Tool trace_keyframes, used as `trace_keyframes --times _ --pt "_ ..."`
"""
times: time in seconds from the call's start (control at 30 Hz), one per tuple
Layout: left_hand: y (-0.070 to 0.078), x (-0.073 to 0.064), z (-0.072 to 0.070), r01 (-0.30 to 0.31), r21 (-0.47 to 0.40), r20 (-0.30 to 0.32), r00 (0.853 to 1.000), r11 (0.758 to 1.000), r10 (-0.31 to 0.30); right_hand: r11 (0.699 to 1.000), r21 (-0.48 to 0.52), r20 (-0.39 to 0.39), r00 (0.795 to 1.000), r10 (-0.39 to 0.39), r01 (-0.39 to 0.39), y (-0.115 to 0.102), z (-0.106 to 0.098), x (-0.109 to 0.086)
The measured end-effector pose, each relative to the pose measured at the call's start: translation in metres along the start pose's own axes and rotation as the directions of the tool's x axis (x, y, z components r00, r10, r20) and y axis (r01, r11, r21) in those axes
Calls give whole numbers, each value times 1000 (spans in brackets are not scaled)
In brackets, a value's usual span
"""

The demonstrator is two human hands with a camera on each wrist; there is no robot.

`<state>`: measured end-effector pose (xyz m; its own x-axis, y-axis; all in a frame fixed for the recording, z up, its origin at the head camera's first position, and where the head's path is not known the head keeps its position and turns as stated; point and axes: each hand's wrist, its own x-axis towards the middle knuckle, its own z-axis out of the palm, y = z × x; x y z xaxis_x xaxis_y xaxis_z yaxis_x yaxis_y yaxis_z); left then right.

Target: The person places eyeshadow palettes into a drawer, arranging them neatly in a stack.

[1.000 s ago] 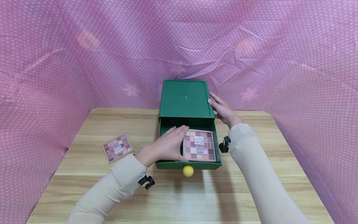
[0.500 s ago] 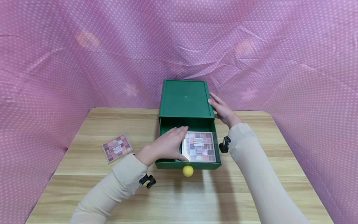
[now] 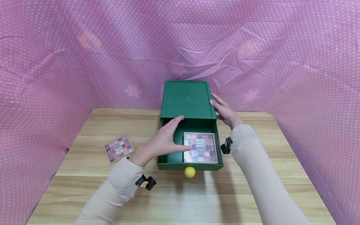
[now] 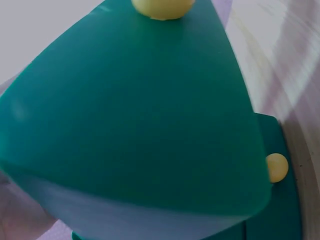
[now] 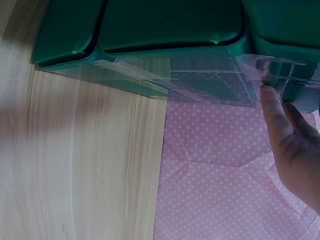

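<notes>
A green drawer cabinet [image 3: 187, 100] stands on the table with its top drawer [image 3: 171, 167] pulled out. Inside the drawer, towards its right side, lies an eyeshadow palette [image 3: 206, 148] with a grid of pinkish shades. My left hand [image 3: 161, 142] hovers over the drawer's left part, fingers spread; the thumb overlaps the palette's left edge from above and nothing is held. The pulled-out drawer hides most of that hand [image 4: 22, 215] in the left wrist view. Against the cabinet's right side rests my right hand [image 3: 226, 112], its fingertips touching the taped wall [image 5: 210, 82] in the right wrist view.
Left of the cabinet a second palette [image 3: 118, 149] lies flat on the wooden table [image 3: 112, 193]. A yellow ball knob [image 3: 189, 172] sticks out from the drawer front; a lower knob [image 4: 277, 167] shows beneath. Pink dotted cloth [image 3: 126, 62] hangs behind and at both sides.
My left hand has let go of the palette in the drawer and shifted slightly up and left, its fingers spreading. The palette has settled slightly lower in the drawer. My right hand stays put.
</notes>
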<state>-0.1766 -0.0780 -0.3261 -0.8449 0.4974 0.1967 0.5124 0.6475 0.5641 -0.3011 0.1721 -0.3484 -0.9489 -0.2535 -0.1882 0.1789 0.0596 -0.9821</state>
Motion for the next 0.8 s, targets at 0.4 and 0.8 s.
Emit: trace_keyframes --times 0.4,0.8 --pt "-12 -16 -25 -116 -289 -350 937 950 8 1000 -6 7 1000 -12 12 3 0 -5" --pt "-10 -43 -48 -126 -420 -466 880 899 -94 1000 -5 13 1000 -21 21 5 0 -8"
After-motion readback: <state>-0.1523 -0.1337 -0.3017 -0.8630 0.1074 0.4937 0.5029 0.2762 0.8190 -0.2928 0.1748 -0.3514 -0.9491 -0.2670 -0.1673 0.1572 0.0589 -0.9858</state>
